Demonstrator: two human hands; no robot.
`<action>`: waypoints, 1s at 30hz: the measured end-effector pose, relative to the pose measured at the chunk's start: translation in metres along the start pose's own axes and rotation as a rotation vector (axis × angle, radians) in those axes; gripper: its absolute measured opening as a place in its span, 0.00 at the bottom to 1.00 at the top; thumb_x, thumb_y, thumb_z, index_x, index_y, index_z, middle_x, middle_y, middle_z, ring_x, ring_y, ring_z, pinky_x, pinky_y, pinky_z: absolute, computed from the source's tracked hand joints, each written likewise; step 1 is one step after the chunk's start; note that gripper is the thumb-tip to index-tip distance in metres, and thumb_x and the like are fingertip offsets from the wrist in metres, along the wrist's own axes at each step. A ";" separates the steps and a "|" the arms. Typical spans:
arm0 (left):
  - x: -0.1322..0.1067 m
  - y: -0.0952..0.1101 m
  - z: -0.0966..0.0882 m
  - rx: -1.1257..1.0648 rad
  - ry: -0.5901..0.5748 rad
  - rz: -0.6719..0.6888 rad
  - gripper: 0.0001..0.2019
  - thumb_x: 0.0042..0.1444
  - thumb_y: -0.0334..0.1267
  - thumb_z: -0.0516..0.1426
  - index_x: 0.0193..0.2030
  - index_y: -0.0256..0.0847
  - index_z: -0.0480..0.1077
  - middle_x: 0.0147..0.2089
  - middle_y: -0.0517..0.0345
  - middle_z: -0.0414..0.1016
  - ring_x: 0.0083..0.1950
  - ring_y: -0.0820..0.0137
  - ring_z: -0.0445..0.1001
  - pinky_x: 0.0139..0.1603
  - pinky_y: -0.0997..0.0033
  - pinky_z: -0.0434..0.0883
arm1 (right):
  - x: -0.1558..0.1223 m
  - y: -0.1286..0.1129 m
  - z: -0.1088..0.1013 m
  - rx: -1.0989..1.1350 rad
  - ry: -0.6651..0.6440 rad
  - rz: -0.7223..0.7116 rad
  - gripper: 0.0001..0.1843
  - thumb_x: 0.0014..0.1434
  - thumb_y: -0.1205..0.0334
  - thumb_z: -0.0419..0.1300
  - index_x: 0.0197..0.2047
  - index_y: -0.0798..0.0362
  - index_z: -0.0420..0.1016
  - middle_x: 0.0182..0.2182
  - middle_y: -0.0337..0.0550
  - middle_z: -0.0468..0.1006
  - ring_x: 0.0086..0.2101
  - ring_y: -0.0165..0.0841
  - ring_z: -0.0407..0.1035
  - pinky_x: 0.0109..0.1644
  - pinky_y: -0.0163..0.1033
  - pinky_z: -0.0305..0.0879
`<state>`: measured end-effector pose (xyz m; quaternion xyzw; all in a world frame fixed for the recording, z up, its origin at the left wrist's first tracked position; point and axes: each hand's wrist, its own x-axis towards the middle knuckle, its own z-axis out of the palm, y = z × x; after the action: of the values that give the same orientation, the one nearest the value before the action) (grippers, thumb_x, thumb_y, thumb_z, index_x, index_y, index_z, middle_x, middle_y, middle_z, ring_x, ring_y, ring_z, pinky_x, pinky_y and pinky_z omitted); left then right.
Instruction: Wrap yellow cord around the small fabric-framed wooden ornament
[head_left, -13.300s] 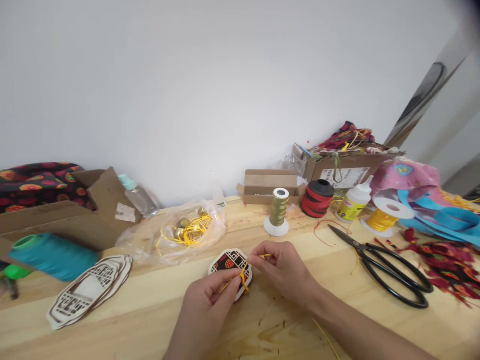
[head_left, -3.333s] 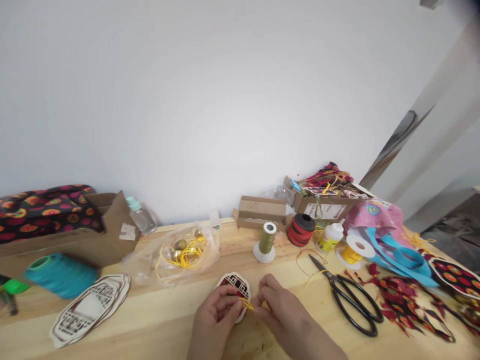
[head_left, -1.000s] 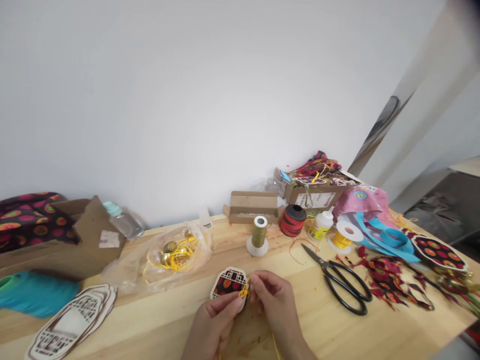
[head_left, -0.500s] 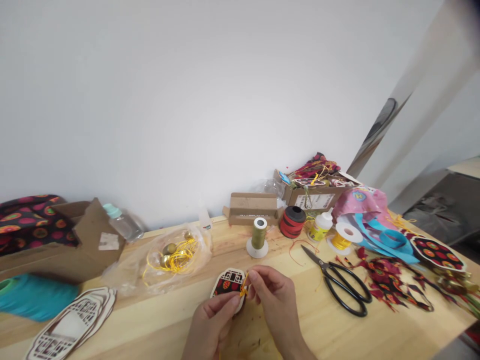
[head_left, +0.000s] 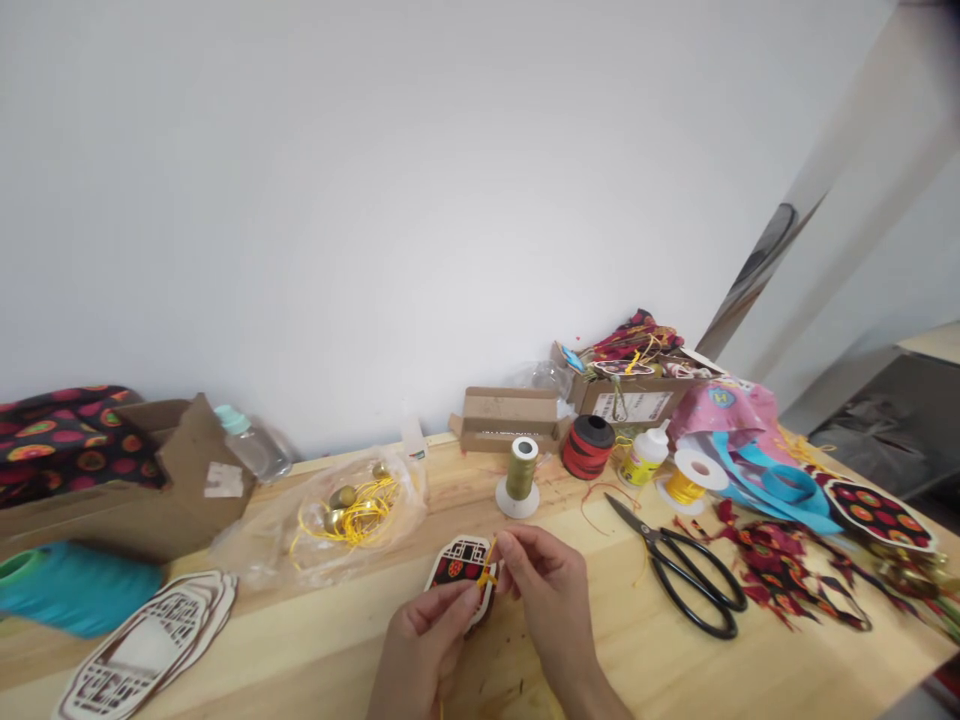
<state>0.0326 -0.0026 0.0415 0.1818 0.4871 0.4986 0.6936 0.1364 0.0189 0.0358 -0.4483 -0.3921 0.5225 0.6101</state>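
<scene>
Near the front of the wooden table, a small wooden pendant [head_left: 455,568] with a fretwork top and dark floral fabric lies partly under my fingers. A yellow cord [head_left: 487,574] is knotted at its right side. My left hand [head_left: 431,635] pinches the cord between thumb and forefinger, low by the pendant's edge. My right hand [head_left: 551,595] has thumb and fingertips closed on the cord's upper end, just right of the pendant. The fingers hide the lower part of the pendant and some of the knot.
Black-handled scissors [head_left: 679,565] lie to the right, beside fabric scraps [head_left: 787,565]. Behind my hands stand an olive thread spool [head_left: 521,475], a red thread spool [head_left: 587,447] and a glue bottle [head_left: 645,455]. Left are a plastic bag of bells [head_left: 352,515] and stacked wooden frames [head_left: 142,640].
Both hands keep their pinch on the yellow cord beside the pendant, with only slight finger movement. The whole view has shifted a little.
</scene>
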 end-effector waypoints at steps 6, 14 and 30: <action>0.005 -0.007 -0.008 0.112 0.018 0.069 0.06 0.33 0.34 0.64 0.21 0.35 0.75 0.17 0.60 0.75 0.22 0.76 0.70 0.26 0.82 0.66 | 0.001 0.008 -0.003 0.061 0.095 0.063 0.10 0.48 0.61 0.58 0.22 0.58 0.70 0.17 0.35 0.69 0.13 0.18 0.52 0.16 0.24 0.50; 0.015 -0.015 -0.022 0.293 0.085 0.204 0.11 0.35 0.39 0.62 0.28 0.38 0.75 0.27 0.57 0.79 0.28 0.71 0.73 0.28 0.80 0.68 | 0.000 0.005 -0.002 0.007 0.055 0.049 0.10 0.46 0.59 0.59 0.22 0.58 0.71 0.17 0.37 0.69 0.12 0.18 0.53 0.14 0.25 0.50; 0.015 -0.012 -0.022 0.475 0.036 0.213 0.09 0.38 0.39 0.61 0.26 0.37 0.76 0.25 0.58 0.79 0.28 0.70 0.73 0.29 0.80 0.67 | 0.002 0.010 -0.007 0.021 0.054 0.125 0.12 0.46 0.57 0.58 0.22 0.59 0.69 0.19 0.38 0.69 0.12 0.18 0.49 0.14 0.26 0.48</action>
<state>0.0199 0.0001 0.0152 0.3808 0.5811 0.4435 0.5663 0.1406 0.0208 0.0242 -0.4795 -0.3413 0.5512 0.5913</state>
